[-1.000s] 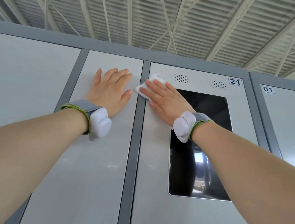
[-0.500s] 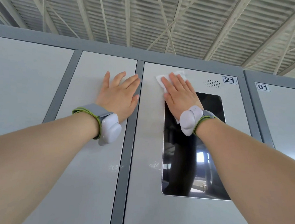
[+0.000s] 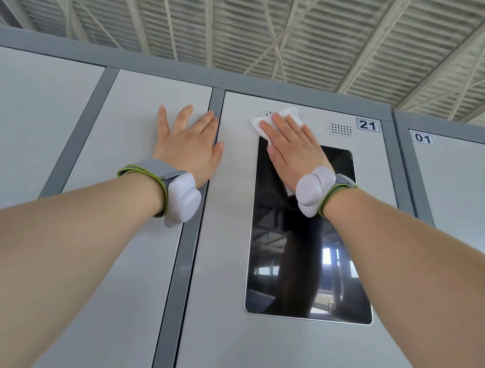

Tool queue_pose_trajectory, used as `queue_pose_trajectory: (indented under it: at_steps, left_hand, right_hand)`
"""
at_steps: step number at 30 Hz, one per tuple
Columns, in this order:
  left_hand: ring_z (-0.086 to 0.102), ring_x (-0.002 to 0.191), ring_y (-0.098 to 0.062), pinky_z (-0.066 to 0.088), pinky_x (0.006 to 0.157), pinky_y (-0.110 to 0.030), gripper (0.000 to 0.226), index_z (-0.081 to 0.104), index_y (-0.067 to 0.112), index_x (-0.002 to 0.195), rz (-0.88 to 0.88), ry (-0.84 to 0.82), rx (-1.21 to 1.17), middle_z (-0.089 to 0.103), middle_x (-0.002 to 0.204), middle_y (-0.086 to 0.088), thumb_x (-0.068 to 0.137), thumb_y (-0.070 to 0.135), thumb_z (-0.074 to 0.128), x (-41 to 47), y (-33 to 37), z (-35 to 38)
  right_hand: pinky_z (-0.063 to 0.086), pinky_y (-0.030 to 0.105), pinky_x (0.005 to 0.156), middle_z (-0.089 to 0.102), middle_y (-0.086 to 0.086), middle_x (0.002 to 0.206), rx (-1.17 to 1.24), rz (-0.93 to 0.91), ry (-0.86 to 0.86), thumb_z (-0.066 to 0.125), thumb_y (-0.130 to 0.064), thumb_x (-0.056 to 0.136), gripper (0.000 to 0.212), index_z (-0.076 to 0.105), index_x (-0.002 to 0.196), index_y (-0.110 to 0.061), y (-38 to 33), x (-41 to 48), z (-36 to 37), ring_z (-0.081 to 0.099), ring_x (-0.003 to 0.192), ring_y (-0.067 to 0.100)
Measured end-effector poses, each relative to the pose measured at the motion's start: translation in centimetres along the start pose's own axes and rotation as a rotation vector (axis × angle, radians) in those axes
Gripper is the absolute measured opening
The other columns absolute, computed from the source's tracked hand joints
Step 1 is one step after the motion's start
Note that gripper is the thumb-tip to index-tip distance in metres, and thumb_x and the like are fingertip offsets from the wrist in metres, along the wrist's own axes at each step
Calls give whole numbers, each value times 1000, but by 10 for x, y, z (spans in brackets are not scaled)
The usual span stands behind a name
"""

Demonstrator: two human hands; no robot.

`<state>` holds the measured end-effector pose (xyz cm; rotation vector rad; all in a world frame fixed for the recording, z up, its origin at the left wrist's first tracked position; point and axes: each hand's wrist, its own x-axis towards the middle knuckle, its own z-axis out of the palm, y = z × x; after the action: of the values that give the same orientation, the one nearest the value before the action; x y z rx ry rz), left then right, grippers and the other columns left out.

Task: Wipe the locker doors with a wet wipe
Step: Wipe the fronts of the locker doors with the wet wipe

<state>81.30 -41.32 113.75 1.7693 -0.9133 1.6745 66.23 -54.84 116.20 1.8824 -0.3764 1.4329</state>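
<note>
**A:** Where is the wipe?

**B:** The white wipe [image 3: 291,114] lies flat against the top of door 21 [image 3: 225,240], just above the dark screen [image 3: 302,261]. The right hand [image 3: 293,150] presses it there. Parts of it stick out beyond the fingertips and to their left.

**A:** Are the fingers gripping it?

**B:** No. The right fingers [image 3: 271,131] are straight and close together, laid flat on the wipe. The palm covers the screen's upper left corner.

**A:** And the other hand?

**B:** The left hand [image 3: 190,147] rests flat on the left door [image 3: 135,123], fingers straight and slightly spread, holding nothing. Its thumb reaches across the grey strip [image 3: 190,238] between the two doors.

**A:** What else is there?

**B:** A dotted grille [image 3: 340,130] sits right of the wipe, and the label 21 [image 3: 367,125] is in that door's top right corner. A second patch of dots shows at the wipe's left edge. Further right is a door with the label 01 [image 3: 422,138]. Each wrist carries a white device on a grey-green band, left [image 3: 182,198] and right [image 3: 312,190]. A ribbed ceiling [image 3: 248,24] runs overhead.
</note>
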Motion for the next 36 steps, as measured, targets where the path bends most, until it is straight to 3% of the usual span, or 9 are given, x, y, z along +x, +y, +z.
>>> queue_pose_trajectory:
  at_steps: [11,27,36]
  left_hand:
    - [3,144,-23,-6,114,-53,49,31,14,145,-13,30,-34,22,156,7,101,36,24,1,7,0]
    - [3,144,-25,-7,114,-54,54,27,14,147,-75,28,1,22,156,7,100,40,24,-1,13,1]
    - [3,144,-26,-6,114,-54,57,24,13,148,-92,-7,47,19,157,6,99,43,21,-1,18,-1]
  right_hand:
    - [-4,35,117,2,0,161,33,220,-12,22,-29,103,51,10,153,-27,26,9,-2,-2,148,20]
    - [-5,32,118,4,-2,161,-18,-22,-3,22,-29,104,51,11,153,-27,21,-6,2,0,148,19]
    - [-6,31,117,1,-1,162,-10,159,-1,23,-33,104,52,10,153,-27,49,-26,-2,-3,148,19]
